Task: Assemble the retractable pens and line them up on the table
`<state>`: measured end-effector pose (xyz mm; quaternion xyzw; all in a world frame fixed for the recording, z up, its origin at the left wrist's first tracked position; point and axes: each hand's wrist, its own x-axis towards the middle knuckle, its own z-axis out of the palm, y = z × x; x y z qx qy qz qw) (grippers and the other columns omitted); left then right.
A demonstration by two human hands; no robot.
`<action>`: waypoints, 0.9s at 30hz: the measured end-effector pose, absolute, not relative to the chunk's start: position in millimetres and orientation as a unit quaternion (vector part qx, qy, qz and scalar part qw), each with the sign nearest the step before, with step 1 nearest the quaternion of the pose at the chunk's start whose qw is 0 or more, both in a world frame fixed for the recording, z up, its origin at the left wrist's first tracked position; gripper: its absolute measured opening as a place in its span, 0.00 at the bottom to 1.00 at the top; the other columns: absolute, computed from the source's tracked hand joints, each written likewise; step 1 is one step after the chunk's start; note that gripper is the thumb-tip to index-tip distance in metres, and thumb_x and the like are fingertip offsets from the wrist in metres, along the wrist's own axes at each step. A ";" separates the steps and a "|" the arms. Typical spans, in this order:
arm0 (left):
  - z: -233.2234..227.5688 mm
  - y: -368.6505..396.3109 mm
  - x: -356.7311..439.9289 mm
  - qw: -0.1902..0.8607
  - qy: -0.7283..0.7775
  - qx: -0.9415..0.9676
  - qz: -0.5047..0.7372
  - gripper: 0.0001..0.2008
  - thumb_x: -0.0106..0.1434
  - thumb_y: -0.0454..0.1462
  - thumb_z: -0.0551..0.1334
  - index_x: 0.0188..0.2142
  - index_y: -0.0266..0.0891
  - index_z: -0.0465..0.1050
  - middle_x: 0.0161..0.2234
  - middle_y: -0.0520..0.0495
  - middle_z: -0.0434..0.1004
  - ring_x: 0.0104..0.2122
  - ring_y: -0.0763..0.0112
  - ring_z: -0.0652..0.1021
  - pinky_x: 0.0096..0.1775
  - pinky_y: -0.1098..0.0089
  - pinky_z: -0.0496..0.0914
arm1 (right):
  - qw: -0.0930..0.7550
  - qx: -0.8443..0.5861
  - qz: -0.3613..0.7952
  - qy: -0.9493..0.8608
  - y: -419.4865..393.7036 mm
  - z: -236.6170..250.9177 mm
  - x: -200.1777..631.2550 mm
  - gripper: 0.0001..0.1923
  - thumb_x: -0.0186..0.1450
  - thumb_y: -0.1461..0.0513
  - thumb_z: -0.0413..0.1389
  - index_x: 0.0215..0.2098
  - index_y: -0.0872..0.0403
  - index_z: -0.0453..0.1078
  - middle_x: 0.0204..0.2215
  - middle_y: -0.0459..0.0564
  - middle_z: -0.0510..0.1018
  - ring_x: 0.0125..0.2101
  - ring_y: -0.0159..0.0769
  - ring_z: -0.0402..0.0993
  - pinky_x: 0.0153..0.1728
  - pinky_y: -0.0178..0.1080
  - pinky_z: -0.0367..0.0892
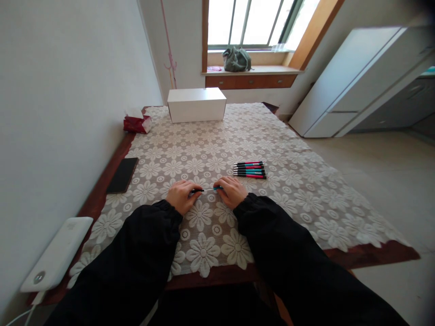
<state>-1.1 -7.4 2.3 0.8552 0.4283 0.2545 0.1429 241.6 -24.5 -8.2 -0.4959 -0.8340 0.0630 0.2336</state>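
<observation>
Crosswise between both hands lies a pen [206, 189], just above the desk [292, 190]: left hand [181, 195] pinches its dark end, right hand [232, 191] its blue end, fingers pressed together around it.

A cream lace tablecloth [272, 149] with a repeating daisy pattern covers a dark reddish-brown table [374, 253]. A row of pens [249, 170] shows black, pink and teal barrels. At the far edge sits a plain white box [196, 105], beside a red tissue pack [137, 123]. A black phone [123, 174] and a white device [57, 253] lie along the left edge. Both sleeves [149, 244] are black.
</observation>
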 end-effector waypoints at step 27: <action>4.0 -11.2 -0.6 0.160 0.368 0.868 0.291 0.06 0.68 0.41 0.64 0.41 0.45 0.79 0.38 0.49 0.84 0.39 0.65 0.81 0.47 0.61 0.74 | 0.298 -0.409 0.101 -0.856 -31.2 -15.5 232.2 0.09 0.73 0.62 0.50 0.47 0.50 0.72 0.42 0.51 0.77 0.40 0.36 0.76 0.43 0.36 0.70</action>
